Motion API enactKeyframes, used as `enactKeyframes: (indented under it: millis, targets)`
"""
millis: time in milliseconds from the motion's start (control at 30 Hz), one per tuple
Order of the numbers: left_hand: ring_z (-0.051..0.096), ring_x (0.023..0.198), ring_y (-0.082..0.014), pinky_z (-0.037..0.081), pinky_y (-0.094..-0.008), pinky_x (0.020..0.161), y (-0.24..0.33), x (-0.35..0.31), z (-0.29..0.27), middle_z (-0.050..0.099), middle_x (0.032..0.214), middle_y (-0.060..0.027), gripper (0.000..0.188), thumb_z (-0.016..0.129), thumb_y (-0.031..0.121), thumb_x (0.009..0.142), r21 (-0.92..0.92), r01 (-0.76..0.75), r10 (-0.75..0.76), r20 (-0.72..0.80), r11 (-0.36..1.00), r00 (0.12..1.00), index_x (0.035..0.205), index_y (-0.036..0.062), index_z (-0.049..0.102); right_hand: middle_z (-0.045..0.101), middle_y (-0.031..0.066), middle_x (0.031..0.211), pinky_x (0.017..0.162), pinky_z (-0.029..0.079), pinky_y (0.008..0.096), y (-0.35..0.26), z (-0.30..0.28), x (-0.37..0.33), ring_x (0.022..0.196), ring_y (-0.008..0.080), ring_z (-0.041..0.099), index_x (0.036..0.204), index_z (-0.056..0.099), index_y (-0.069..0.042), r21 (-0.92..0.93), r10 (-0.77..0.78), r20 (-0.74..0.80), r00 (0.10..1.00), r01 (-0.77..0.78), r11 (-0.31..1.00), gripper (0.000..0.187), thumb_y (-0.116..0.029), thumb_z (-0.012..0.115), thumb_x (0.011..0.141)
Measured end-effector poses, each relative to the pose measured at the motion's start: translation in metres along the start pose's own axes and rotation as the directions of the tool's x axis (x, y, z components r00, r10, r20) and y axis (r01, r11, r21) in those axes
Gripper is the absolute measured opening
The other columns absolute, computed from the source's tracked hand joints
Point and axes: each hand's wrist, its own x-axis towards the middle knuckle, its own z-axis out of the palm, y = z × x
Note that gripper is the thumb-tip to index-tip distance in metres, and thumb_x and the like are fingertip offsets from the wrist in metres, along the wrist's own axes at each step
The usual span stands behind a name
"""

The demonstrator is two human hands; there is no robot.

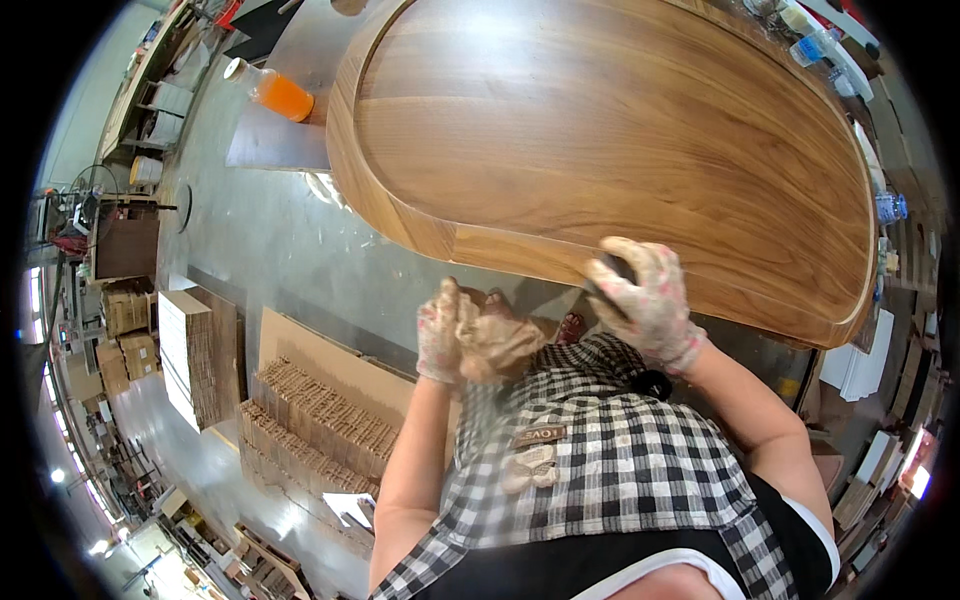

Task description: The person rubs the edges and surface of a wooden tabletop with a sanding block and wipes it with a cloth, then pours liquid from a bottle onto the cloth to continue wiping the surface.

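Observation:
A large wood-grain panel with rounded ends and a raised rim lies in front of me. My right hand, in a stained white glove, is closed around a dark, block-like object at the panel's near edge. Its exact kind is mostly hidden by the fingers. To the left, my left hand, gloved as well, grips a crumpled brown cloth in front of my checked apron. The cloth hangs just short of the panel's edge, apart from it.
A bottle of orange liquid stands on the surface left of the panel. Stacked corrugated cardboard and a pile of white-faced boards sit on the floor to my left. Plastic bottles line the far right side.

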Motion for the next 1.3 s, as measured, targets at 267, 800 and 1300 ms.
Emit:
enactKeyframes:
  millis: [267, 800, 1300]
  targets:
    - [0.067, 0.102, -0.0364, 0.053, -0.0437, 0.086, -0.071, 0.030, -0.036, 0.069, 0.113, -0.0188, 0.045, 0.059, 0.015, 0.095, 0.722, -0.674, 0.281, 0.622, 0.155, 0.731, 0.138, 0.0045, 0.053, 0.060, 0.0076, 0.125, 0.087, 0.045, 0.0418, -0.089, 0.079, 0.098, 0.102, 0.0247, 0.059, 0.106, 0.071, -0.016, -0.068, -0.088, -0.088, 0.992, 0.082, 0.994, 0.026, -0.021, 0.072, 0.081]
    - [0.067, 0.084, -0.0283, 0.052, -0.0384, 0.073, 0.113, 0.042, -0.033, 0.071, 0.091, -0.0141, 0.021, 0.061, 0.021, 0.095, 0.628, -0.238, -0.353, 0.666, 0.741, 0.657, 0.102, 0.0033, 0.070, 0.060, 0.0100, 0.123, 0.087, 0.044, 0.0437, -0.117, 0.098, 0.102, 0.102, 0.0271, 0.058, 0.106, 0.069, -0.016, -0.169, 0.305, -0.391, 0.868, -0.394, 0.904, 0.024, -0.024, 0.070, 0.083]
    - [0.067, 0.081, -0.0272, 0.054, -0.0380, 0.066, 0.166, 0.029, 0.077, 0.068, 0.096, -0.0066, 0.025, 0.079, 0.017, 0.071, 0.052, -0.939, 0.193, 0.973, 0.341, 0.124, 0.094, 0.0091, 0.069, 0.063, 0.0127, 0.111, 0.091, 0.046, 0.0448, -0.030, 0.018, -0.031, 0.105, 0.0295, 0.057, 0.110, 0.069, -0.013, -0.184, 0.515, -0.728, 0.452, -0.852, 0.490, 0.024, -0.028, 0.064, 0.091]
